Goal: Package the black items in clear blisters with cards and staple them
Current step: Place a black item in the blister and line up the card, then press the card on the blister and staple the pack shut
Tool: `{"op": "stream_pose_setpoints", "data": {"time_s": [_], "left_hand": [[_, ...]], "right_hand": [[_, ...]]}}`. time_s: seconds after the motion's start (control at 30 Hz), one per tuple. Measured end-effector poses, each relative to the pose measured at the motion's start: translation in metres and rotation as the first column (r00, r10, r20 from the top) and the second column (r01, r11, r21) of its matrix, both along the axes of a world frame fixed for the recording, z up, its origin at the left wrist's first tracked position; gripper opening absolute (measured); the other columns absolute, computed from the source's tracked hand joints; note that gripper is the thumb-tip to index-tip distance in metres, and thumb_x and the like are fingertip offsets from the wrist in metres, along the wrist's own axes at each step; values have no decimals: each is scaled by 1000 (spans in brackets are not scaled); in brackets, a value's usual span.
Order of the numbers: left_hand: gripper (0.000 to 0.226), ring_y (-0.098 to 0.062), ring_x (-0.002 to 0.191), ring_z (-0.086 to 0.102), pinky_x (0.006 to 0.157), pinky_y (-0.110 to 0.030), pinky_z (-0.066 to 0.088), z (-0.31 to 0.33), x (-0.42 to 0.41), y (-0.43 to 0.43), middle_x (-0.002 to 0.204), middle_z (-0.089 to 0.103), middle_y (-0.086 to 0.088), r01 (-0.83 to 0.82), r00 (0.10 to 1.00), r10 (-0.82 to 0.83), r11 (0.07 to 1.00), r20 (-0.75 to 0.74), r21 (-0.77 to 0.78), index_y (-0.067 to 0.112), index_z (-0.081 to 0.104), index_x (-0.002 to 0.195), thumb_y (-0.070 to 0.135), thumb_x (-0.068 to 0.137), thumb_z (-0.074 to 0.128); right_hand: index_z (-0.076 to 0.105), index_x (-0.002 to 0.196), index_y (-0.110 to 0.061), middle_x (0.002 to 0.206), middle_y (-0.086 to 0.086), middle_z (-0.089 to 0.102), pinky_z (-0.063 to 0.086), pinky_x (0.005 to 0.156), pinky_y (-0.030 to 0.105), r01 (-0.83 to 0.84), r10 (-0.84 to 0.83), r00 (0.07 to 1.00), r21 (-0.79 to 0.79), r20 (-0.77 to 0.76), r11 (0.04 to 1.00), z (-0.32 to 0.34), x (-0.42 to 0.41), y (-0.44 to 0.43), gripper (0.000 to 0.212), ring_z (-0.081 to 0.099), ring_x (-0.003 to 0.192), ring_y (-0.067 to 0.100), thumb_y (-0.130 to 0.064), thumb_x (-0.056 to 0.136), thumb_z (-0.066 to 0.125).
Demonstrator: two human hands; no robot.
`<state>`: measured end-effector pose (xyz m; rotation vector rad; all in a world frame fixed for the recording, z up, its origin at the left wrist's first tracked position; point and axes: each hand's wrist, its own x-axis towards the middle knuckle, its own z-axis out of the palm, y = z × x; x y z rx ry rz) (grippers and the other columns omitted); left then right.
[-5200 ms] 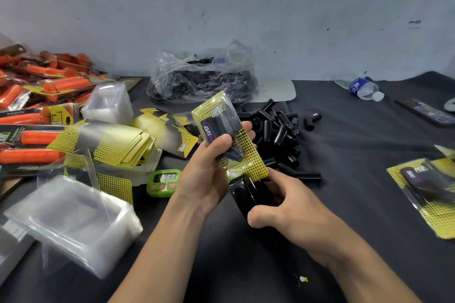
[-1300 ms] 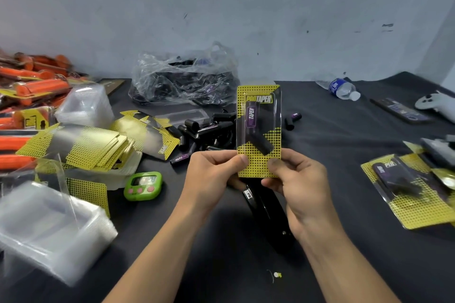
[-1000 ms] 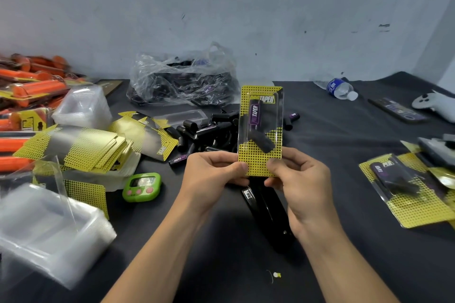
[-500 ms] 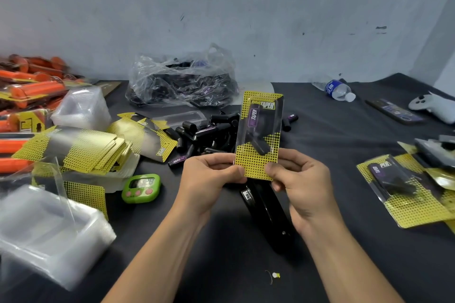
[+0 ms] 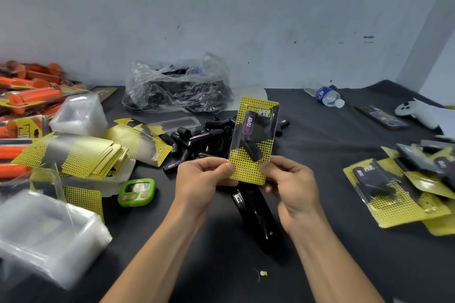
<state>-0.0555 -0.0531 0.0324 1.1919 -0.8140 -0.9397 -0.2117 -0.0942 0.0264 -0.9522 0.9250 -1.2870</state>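
Note:
I hold a blister pack upright over the middle of the table: a yellow dotted card behind a clear shell with two black items inside. My left hand pinches its lower left corner and my right hand pinches its lower right corner. Below the pack a black stapler lies on the dark cloth. Behind it sits a loose pile of black items. Yellow cards are stacked at the left, and clear blisters at the near left.
Finished packs lie at the right. A plastic bag of black items sits at the back. A green timer, orange-handled packs, a water bottle, a white controller and another blister stack are around.
5.2 s ago my right hand was on the stapler at the pack's bottom edge. Since then both hands raised the pack upright; in the last second it tilted slightly right.

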Motion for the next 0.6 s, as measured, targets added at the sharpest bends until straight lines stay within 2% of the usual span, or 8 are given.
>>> {"op": "stream_pose_setpoints", "data": {"time_s": [0.13,0.2,0.3,0.37,0.43,0.5,0.57,0.6], "left_hand": [[21,-22,57,72,54,-23,57,25,-21,6,77,78,-13,13,997,-10,999,83,-43,10,79,82,-10,87,73],[20,-21,54,72,51,-22,55,40,-41,7,75,78,-13,46,993,-41,998,113,-39,9,78,91,-9,87,73],[31,-24,57,75,51,-22,55,57,-86,7,74,78,-8,141,973,-134,990,188,-25,21,74,104,-5,87,72],[35,-24,54,74,50,-22,54,62,-123,6,69,77,-7,214,950,-209,977,231,4,29,69,100,-4,87,68],[30,-21,58,75,55,-24,57,63,-163,3,69,77,-5,317,914,-321,947,249,55,31,67,98,2,89,64],[29,-18,78,78,75,-28,61,57,-200,-1,87,80,-1,476,841,-495,869,219,134,29,68,114,22,86,66],[68,-16,110,71,97,-34,56,49,-226,-4,123,73,4,575,719,-645,761,259,301,26,56,140,48,77,71],[85,-15,121,63,103,-34,51,45,-235,-4,137,65,6,591,645,-702,709,303,385,29,48,148,57,72,71]], "right_hand": [[79,87,-9,80,7,77,42,45,20,33,-33,999,11,13,999,19,-12,9,18,63,60,12,1,95,67],[76,98,-11,81,5,77,43,44,20,31,-31,999,0,-40,1000,25,-27,18,16,64,57,13,-6,101,61],[74,103,-16,75,4,71,33,37,20,30,-29,990,6,-138,1000,29,-69,34,21,50,43,12,-14,105,53],[71,98,-13,67,4,64,29,35,20,105,-96,982,49,-166,993,34,-108,39,18,44,39,11,-13,104,55],[69,96,-8,62,3,60,34,36,20,247,-234,963,92,-131,965,41,-149,40,10,50,41,9,-8,101,60],[69,103,-8,65,5,66,48,43,20,373,-376,927,134,-5,918,48,-184,38,7,62,48,10,-5,99,64],[65,122,-6,81,8,75,56,53,23,446,-462,885,175,59,878,45,-209,39,25,70,62,13,-4,97,67],[60,131,-7,96,10,75,58,58,26,480,-492,871,191,15,856,40,-218,41,39,72,72,15,-3,94,70]]}}
